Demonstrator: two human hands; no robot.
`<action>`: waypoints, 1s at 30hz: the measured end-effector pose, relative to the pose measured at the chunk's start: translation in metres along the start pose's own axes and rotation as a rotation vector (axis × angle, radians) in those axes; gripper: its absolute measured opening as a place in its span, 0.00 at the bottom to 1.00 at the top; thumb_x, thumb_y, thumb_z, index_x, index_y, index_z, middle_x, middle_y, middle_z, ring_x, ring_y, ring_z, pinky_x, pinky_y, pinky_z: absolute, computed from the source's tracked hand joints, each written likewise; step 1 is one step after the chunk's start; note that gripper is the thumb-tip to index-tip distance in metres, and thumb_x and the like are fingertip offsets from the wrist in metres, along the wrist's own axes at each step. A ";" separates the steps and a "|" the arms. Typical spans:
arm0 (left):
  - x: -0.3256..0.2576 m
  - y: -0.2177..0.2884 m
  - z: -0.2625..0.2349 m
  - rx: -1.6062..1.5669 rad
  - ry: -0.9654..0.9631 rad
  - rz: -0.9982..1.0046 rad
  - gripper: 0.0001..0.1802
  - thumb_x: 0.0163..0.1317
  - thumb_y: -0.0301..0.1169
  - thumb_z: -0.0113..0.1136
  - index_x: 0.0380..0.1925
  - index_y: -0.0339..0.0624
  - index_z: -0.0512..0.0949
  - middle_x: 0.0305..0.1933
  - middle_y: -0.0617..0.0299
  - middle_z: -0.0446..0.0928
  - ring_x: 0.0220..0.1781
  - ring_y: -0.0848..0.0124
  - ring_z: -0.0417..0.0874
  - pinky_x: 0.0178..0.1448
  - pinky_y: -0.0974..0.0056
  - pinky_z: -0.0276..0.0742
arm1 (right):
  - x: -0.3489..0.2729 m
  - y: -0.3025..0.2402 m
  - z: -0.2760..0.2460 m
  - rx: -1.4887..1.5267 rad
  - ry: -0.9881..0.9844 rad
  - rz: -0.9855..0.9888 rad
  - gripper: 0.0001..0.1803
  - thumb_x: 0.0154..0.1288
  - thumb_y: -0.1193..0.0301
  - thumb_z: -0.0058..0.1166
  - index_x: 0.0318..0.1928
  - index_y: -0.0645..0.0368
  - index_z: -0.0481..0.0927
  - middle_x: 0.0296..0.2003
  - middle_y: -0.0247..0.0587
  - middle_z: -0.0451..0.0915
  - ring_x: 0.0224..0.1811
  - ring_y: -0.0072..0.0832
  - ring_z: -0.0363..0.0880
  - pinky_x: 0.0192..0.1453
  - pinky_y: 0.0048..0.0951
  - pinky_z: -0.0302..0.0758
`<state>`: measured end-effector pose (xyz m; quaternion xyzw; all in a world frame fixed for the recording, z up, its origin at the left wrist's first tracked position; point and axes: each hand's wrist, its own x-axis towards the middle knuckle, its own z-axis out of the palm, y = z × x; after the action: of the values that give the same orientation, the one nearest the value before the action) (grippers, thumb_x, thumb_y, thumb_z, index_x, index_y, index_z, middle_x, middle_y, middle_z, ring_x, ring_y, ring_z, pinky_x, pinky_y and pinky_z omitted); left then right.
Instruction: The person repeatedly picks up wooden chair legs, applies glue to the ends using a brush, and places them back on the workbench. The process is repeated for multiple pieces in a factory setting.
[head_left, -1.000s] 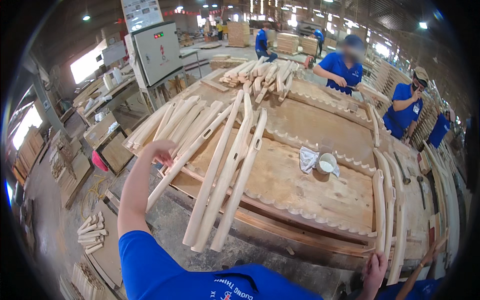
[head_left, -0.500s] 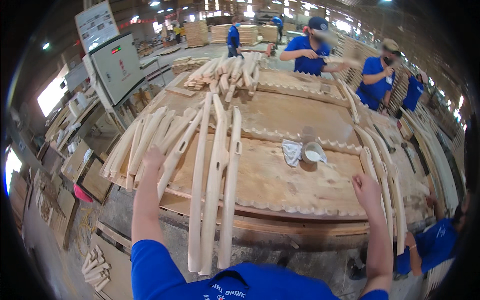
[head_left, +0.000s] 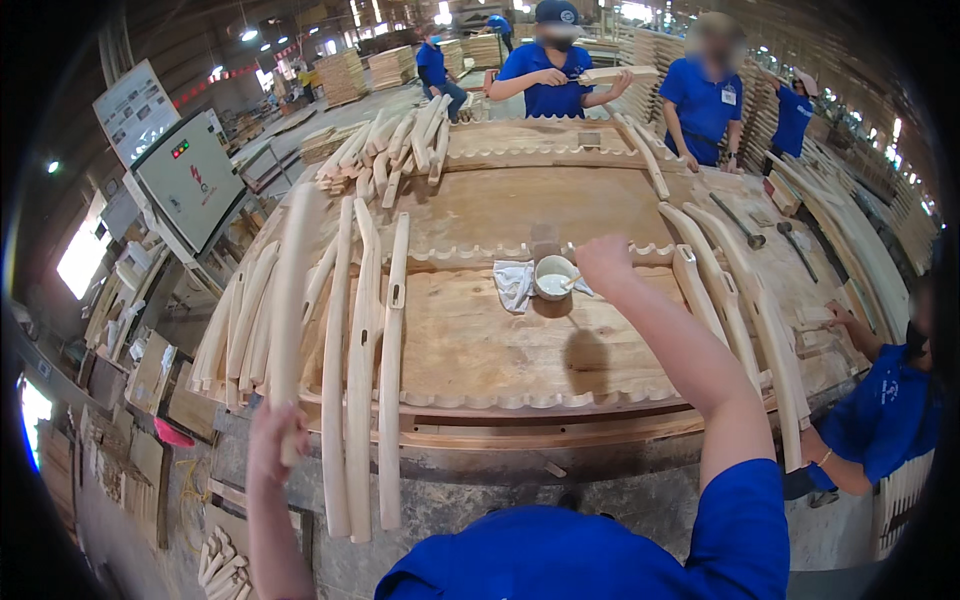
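Note:
My left hand (head_left: 277, 440) grips a long pale wooden bar (head_left: 295, 300) near its lower end; the bar stands upright and is blurred by motion. At mid-table my closed right hand (head_left: 605, 262) is beside a small cup (head_left: 553, 278) of white liquid. A thin stick (head_left: 570, 284) leans from the cup to the fingers, which appear closed on it. Against the cup's left side lies a white cloth (head_left: 513, 287). Three long wooden pieces (head_left: 362, 370), some slotted, lie side by side over the table's near edge, right of the raised bar.
More wooden pieces (head_left: 250, 310) lie at the table's left, with a heap (head_left: 390, 150) behind. Scalloped strips (head_left: 560, 397) cross the plywood tabletop (head_left: 480, 350). Curved bars (head_left: 740, 300) and a hammer (head_left: 740, 222) lie right. Co-workers stand beyond the table; another person (head_left: 870, 400) is close at right.
My left hand has lifted a wooden bar off the left group and drawn it toward me. My right hand has moved from the table's right part to the cup.

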<state>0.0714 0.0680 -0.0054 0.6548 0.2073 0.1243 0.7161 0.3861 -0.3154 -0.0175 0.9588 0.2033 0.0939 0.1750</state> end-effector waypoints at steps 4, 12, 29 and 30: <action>-0.063 -0.046 0.068 0.090 0.019 -0.038 0.20 0.52 0.27 0.62 0.44 0.42 0.66 0.23 0.64 0.72 0.17 0.78 0.72 0.17 0.74 0.68 | 0.004 0.009 0.035 0.240 -0.056 0.079 0.09 0.58 0.68 0.50 0.35 0.53 0.83 0.33 0.41 0.83 0.39 0.35 0.82 0.39 0.36 0.77; -0.083 -0.189 0.163 0.036 -0.233 -0.024 0.26 0.50 0.26 0.66 0.49 0.41 0.65 0.30 0.62 0.74 0.23 0.76 0.75 0.23 0.72 0.72 | -0.024 0.024 0.138 1.193 0.068 0.157 0.11 0.56 0.65 0.53 0.31 0.60 0.79 0.27 0.46 0.81 0.32 0.34 0.80 0.37 0.34 0.74; -0.095 -0.217 0.207 -0.440 -0.311 -0.373 0.31 0.67 0.52 0.39 0.62 0.44 0.53 0.31 0.54 0.72 0.27 0.64 0.76 0.33 0.63 0.74 | -0.032 0.002 0.144 1.423 0.230 0.175 0.10 0.56 0.69 0.55 0.33 0.64 0.77 0.26 0.45 0.79 0.29 0.33 0.77 0.37 0.33 0.73; -0.097 -0.228 0.204 -0.484 -0.275 -0.408 0.31 0.68 0.54 0.35 0.61 0.44 0.54 0.28 0.54 0.72 0.23 0.65 0.75 0.29 0.64 0.74 | -0.033 0.001 0.142 1.412 0.223 0.180 0.10 0.56 0.69 0.55 0.33 0.64 0.77 0.27 0.46 0.79 0.29 0.35 0.78 0.37 0.33 0.73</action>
<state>0.0581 -0.1818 -0.2066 0.4219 0.2000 -0.0652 0.8819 0.3923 -0.3729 -0.1518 0.8409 0.1525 0.0514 -0.5167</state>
